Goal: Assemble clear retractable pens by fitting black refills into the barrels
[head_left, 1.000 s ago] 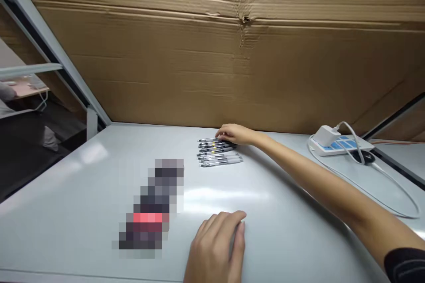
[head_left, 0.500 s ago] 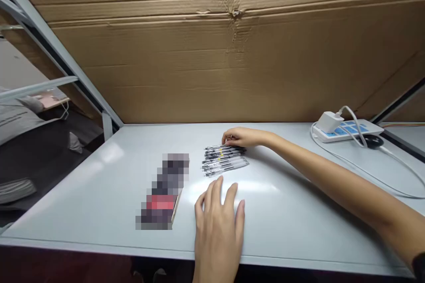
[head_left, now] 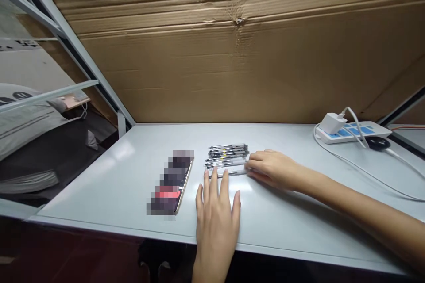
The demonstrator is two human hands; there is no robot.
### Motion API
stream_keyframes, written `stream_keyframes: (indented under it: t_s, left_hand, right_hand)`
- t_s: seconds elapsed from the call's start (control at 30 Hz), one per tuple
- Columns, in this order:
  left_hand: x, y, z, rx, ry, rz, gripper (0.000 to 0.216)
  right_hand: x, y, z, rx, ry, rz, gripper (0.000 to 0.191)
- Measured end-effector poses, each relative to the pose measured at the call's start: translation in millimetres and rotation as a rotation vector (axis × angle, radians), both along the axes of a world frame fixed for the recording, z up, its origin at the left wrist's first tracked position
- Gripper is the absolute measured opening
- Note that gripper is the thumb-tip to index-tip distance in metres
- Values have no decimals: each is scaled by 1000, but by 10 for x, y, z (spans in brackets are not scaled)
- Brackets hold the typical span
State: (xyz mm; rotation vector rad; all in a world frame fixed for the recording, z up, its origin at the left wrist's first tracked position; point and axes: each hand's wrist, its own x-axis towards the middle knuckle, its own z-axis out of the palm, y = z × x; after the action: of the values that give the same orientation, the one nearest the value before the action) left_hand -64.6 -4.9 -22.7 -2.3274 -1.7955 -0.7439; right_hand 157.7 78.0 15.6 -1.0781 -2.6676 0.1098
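Note:
Several clear pens (head_left: 226,152) with dark tips and grips lie side by side in a stack on the white table (head_left: 109,185). One pen (head_left: 231,173) lies nearest me, a little apart from the others. My left hand (head_left: 217,208) rests palm down, fingers spread, its fingertips at the left part of that near pen. At the pen's right end, my right hand (head_left: 274,169) is curled with its fingers closed on that end. Its fingertips are slightly blurred, and the grip is partly hidden.
A phone with a blurred-out screen (head_left: 171,183) lies left of the pens. At the back right sits a power strip (head_left: 372,129) with a white charger (head_left: 332,123) and a cable (head_left: 352,159) trailing along the right side. A cardboard panel (head_left: 239,75) stands behind the table.
My right hand has moved from the far side of the stack to the near pen's right end. The near pen now lies apart from the stack. My left fingertips are now at it.

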Motion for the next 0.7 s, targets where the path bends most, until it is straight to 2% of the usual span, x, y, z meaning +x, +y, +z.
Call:
stream_keyframes:
  t_s: [0.1, 0.2, 0.3, 0.4, 0.47, 0.57, 0.67, 0.7]
  left_hand:
    - [-8, 7, 71, -20, -17, -21, 41]
    - [-18, -14, 178, -93, -77, -107, 28]
    - [-36, -67, 265, -160, -138, -236, 29]
    - [-29, -134, 340, -200, -213, -384, 31]
    - [29, -169, 409, -259, -220, -525, 30]
    - [217, -183, 531, -308, -11, -594, 29]
    - [424, -152, 596, -215, 186, -540, 68]
    - [469, -135, 592, -219, 203, -545, 70]
  right_hand:
    - [22, -76, -37, -75, 12, -16, 20]
    - [31, -241, 67, -174, 91, -13, 15]
    - [21, -583, 224, -335, 298, -74, 12]
    - [28, -980, 297, -392, 511, -206, 15]
    - [82, -1177, 255, -397, 631, -304, 19]
    - [242, -1325, 72, -457, 785, -404, 25]
    - [401, -1370, -130, -499, 889, -466, 33]
    - [433, -1378, -175, -494, 904, -488, 35]
